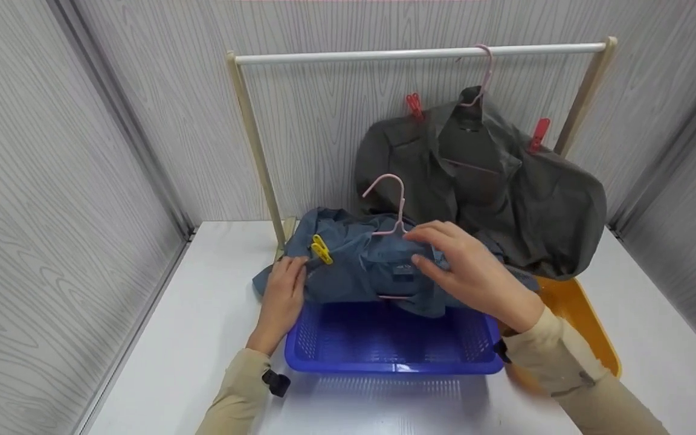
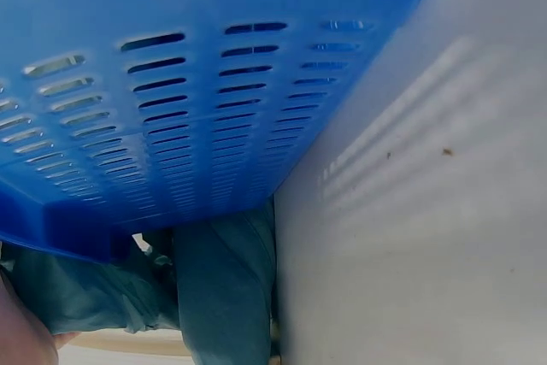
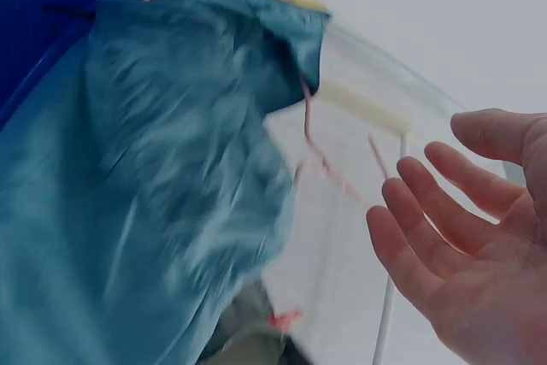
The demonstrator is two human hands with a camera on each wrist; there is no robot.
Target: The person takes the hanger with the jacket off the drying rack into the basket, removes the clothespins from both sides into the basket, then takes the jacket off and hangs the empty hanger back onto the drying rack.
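A blue shirt (image 1: 348, 272) lies bunched across the back of a blue plastic basket (image 1: 393, 367). The hook of a pink hanger (image 1: 401, 208) stands up from its collar, and a yellow clothespin (image 1: 321, 249) sits on its left shoulder. At that shoulder my left hand (image 1: 281, 296) grips the cloth beside the clothespin, thumb hidden. My right hand (image 1: 475, 275) hovers over the collar, fingertips close to the hanger's neck in the head view. In the right wrist view the right hand (image 3: 479, 220) has spread fingers and an empty palm, apart from the cloth.
Behind stands a rack with a white rail (image 1: 360, 56) and wooden posts. A grey shirt (image 1: 408, 163) hangs there on a pink hanger, with red clothespins (image 1: 539, 134) on its shoulders. A yellow basket (image 1: 583, 320) sits at right, partly under my right forearm. Patterned walls enclose the white table.
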